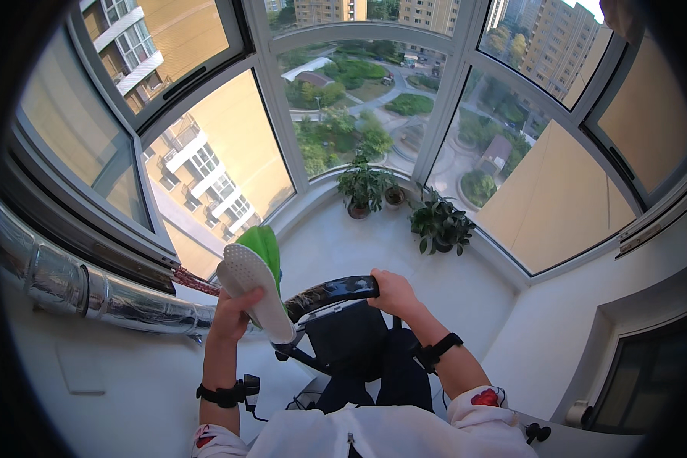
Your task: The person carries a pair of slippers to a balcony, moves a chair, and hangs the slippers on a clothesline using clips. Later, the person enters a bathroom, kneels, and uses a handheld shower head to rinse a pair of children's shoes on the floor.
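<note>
My left hand [232,315] holds a bundle of shoe insoles, with the thumb laid across the front. White insoles with small dots [257,289] face me, and bright green ones [265,247] show behind them. My right hand [396,293] is closed around the right end of a curved, glossy black handlebar [335,293]. This bar belongs to what looks like a stroller, whose black fabric part [346,338] sits below it, close in front of my legs. The insoles overlap the bar's left end and hide part of it.
Potted plants [363,186] and a leafy plant [442,223] stand by the curved balcony window. A foil-wrapped duct [131,300] runs along the left wall below an open window sash [91,131]. At lower right is a dark recessed opening [644,372].
</note>
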### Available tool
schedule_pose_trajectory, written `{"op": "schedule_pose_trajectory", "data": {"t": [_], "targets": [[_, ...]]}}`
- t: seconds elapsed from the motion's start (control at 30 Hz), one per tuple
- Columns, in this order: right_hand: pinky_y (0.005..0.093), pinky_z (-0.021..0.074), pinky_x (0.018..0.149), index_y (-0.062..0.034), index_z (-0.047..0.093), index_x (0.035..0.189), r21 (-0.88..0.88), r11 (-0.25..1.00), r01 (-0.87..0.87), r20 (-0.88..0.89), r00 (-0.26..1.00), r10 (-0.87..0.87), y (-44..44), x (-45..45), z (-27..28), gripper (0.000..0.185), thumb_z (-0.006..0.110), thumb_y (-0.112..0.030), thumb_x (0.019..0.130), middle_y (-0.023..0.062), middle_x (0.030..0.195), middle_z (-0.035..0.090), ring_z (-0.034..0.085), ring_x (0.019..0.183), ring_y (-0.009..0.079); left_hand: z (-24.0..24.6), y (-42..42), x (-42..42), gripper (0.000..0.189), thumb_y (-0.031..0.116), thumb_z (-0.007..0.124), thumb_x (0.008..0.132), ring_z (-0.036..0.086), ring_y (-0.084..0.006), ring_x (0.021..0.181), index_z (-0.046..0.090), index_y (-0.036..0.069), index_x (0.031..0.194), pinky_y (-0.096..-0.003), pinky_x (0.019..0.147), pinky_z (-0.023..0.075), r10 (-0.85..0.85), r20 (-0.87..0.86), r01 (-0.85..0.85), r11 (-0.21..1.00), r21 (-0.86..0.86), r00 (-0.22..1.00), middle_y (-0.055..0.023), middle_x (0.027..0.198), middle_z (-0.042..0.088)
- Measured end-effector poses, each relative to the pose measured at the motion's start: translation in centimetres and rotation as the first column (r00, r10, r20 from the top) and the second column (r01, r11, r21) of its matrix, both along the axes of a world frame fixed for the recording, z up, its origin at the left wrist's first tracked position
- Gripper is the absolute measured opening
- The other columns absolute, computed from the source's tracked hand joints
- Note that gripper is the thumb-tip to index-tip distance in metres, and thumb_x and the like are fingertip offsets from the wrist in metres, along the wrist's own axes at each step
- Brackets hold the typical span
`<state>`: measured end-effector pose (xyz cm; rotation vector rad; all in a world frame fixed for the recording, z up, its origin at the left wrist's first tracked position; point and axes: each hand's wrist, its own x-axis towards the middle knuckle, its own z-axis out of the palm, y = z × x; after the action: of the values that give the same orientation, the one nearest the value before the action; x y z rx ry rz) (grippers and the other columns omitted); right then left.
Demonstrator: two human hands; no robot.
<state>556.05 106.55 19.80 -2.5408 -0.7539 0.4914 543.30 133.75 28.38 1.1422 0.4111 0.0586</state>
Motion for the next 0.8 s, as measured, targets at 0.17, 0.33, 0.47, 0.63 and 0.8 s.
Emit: {"op": "schedule_pose_trajectory", "data": {"t": [0.17,0.33,0.47,0.63,0.8], "targets": [[0.0394,0.0436,0.07,-0.007,0.046,0.09,0.039,0.998,-0.046,-0.057,0.997,0.048,-0.8,0.0,0.2,0.037,0.066,-0.021,0.063,0.012,0.083,0.054,0.053,0.082,0.0322,3.4,-0.6,4.0,0.044,0.004,0.063,0.067,0.055,-0.0212,0.089,0.047,0.002,0.108,-0.0351,0.078,0.0462,0.031,-0.032,-0.03,0.999,0.016,0.999,-0.0094,0.097,0.056],[0.0402,0.0439,0.074,-0.0043,0.042,0.099,-0.124,0.956,-0.266,-0.236,0.944,0.232,-0.6,2.8,-1.1,0.046,0.062,-0.028,0.065,0.0158,0.092,0.054,0.052,0.09,0.0329,9.3,-1.7,6.4,0.042,0.003,0.068,0.066,0.056,-0.0195,0.088,0.051,0.002,0.105,-0.0328,0.078,0.0451,0.035,0.015,-0.035,0.999,0.016,0.999,-0.0082,0.095,0.057],[0.0414,0.0425,0.074,0.0039,0.046,0.095,0.044,0.963,-0.266,-0.317,0.91,0.266,-0.2,4.1,-2.2,0.044,0.061,-0.02,0.062,0.0247,0.09,0.054,0.051,0.087,0.0391,13.4,-1.5,6.5,0.043,0.004,0.069,0.067,0.055,-0.0194,0.091,0.051,0.002,0.107,-0.0333,0.08,0.0444,0.038,-0.013,-0.037,0.998,0.047,0.999,-0.0083,0.098,0.058],[0.0387,0.0433,0.077,0.0007,0.045,0.101,-0.117,0.89,-0.441,-0.46,0.818,0.345,2.1,7.3,-1.6,0.046,0.061,-0.022,0.065,0.0221,0.097,0.054,0.052,0.092,0.036,16.4,-0.6,6.3,0.041,0.009,0.068,0.071,0.055,-0.0186,0.093,0.053,0.002,0.108,-0.0326,0.082,0.0438,0.04,-0.033,-0.038,0.997,0.069,0.999,-0.0091,0.099,0.058],[0.0383,0.0431,0.078,0.0,0.048,0.101,-0.118,0.863,-0.491,-0.498,0.781,0.376,5.6,9.5,-0.5,0.044,0.06,-0.023,0.066,0.0212,0.097,0.055,0.052,0.092,0.0349,17.3,0.0,5.9,0.043,0.008,0.068,0.071,0.055,-0.0186,0.092,0.05,0.001,0.109,-0.0324,0.08,0.0444,0.112,-0.017,-0.11,0.991,0.074,0.994,-0.0083,0.098,0.057]]}}
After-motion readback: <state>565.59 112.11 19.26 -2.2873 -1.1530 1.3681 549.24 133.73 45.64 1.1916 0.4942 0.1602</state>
